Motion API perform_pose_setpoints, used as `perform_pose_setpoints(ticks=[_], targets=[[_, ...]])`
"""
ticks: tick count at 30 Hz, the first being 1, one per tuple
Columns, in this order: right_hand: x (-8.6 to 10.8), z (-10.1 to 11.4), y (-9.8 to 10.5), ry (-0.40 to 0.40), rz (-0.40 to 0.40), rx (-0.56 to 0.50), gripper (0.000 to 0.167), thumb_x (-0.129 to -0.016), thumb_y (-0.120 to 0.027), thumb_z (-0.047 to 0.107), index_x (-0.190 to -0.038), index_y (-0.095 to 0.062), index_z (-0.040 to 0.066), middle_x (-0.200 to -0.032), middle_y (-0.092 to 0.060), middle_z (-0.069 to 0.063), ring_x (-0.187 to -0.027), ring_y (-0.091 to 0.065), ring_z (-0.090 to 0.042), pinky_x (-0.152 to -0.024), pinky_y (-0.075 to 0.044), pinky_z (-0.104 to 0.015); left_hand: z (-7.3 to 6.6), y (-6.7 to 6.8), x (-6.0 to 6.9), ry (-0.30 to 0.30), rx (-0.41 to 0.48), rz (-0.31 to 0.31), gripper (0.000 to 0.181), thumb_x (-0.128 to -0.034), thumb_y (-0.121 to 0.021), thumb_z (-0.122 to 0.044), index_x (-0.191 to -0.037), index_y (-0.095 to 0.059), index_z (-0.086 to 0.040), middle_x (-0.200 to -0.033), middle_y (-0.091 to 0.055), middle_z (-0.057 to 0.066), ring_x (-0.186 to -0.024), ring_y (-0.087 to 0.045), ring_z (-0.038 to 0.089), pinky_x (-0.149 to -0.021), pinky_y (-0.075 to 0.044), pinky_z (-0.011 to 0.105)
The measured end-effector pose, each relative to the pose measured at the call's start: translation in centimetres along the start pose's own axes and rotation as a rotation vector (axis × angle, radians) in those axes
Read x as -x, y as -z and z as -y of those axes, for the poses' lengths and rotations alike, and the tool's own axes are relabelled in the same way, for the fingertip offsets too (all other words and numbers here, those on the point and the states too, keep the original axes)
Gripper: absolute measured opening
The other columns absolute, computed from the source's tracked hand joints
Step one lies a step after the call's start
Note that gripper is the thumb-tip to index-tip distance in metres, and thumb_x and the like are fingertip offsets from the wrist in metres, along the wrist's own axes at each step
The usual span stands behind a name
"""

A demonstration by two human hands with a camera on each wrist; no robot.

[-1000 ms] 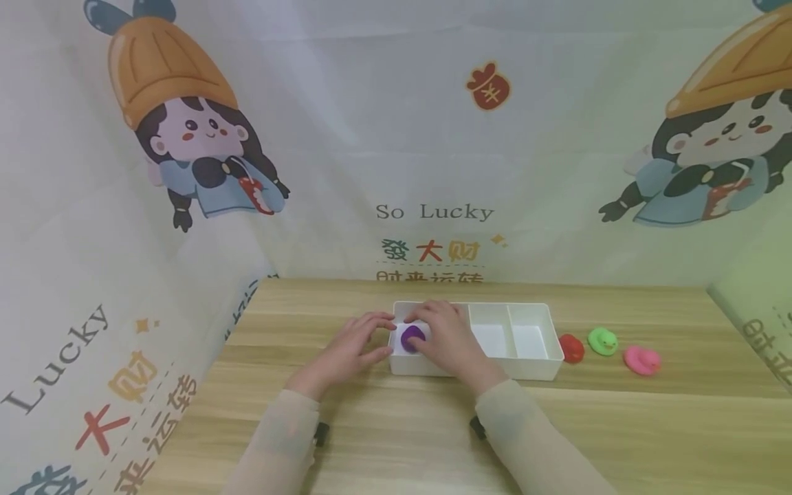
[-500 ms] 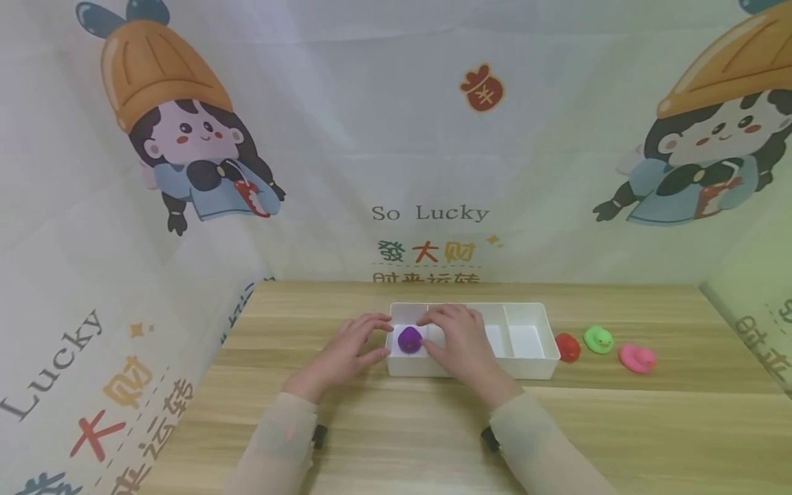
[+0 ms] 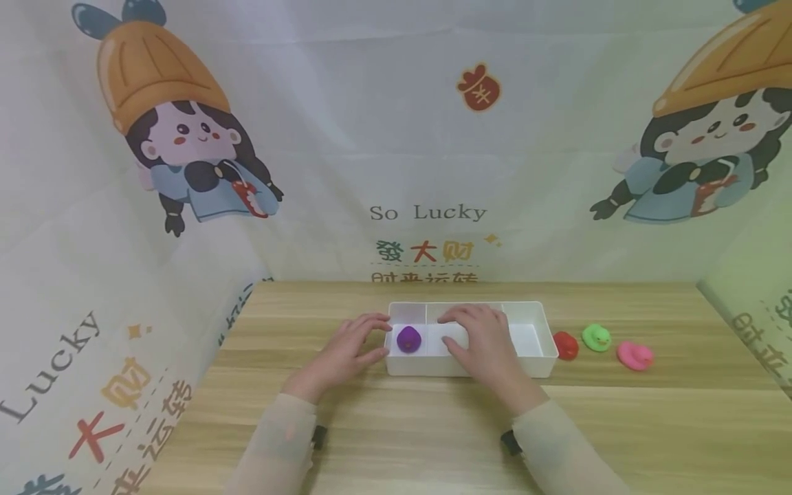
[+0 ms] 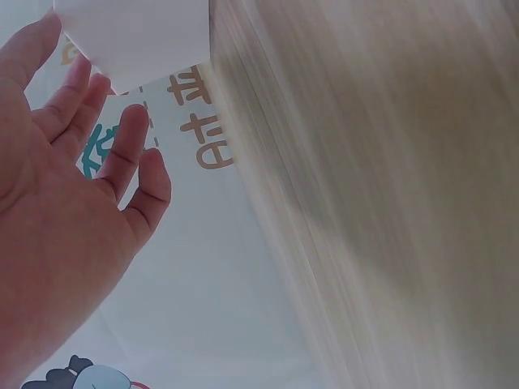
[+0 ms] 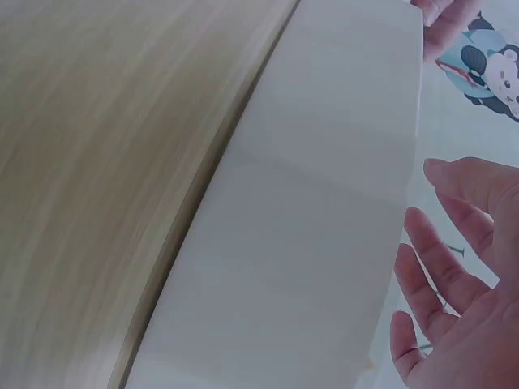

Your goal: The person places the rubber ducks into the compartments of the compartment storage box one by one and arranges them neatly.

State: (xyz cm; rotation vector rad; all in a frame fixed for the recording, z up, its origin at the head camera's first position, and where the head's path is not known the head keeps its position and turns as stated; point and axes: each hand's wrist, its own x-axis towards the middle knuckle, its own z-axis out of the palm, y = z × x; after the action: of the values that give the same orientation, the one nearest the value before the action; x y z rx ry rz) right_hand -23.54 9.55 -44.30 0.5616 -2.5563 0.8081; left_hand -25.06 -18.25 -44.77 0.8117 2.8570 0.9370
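Observation:
A white compartment box stands on the wooden table, with a purple duck in its leftmost compartment. My left hand is at the box's left end, fingertips at the wall; in the left wrist view the hand has its fingers spread beside the white box. Above the middle compartments is my right hand, fingers bent apart and holding nothing. In the right wrist view that hand is beside the long side of the box.
Right of the box lie a red toy, a green duck and a pink duck on the table. A printed cloth hangs behind and at both sides.
My right hand has moved right, away from the purple duck, which now shows fully in the leftmost compartment. My left hand has stayed at the box's left end. The head view has shifted slightly.

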Motion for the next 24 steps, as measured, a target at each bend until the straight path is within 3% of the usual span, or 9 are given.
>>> perform_pose_setpoints(ticks=[6,24], targets=[[0.5,-0.8,1.0,-0.052,0.015,0.031,0.025,-0.087,-0.082,0.018,-0.111,-0.075,0.02,-0.125,-0.073,-0.004,-0.125,-0.061,-0.032,-0.104,-0.041,-0.056,0.1,-0.1,0.0,-0.003,0.001,-0.002,0.043,-0.0995,-0.068,-0.023,-0.138,-0.058,-0.009,-0.158,-0.047,0.01,-0.143,-0.042,0.037,-0.12,-0.034,0.059],[1.6,-2.7,2.9,-0.097,0.02,0.026,0.026,-0.087,-0.082,0.016,-0.112,-0.075,0.015,-0.122,-0.073,-0.006,-0.121,-0.062,-0.034,-0.097,-0.048,-0.055,-0.1,0.1,0.3,0.013,0.027,0.01,0.045,-0.0998,-0.068,-0.024,-0.141,-0.056,-0.01,-0.161,-0.045,0.009,-0.144,-0.04,0.036,-0.12,-0.035,0.058]])
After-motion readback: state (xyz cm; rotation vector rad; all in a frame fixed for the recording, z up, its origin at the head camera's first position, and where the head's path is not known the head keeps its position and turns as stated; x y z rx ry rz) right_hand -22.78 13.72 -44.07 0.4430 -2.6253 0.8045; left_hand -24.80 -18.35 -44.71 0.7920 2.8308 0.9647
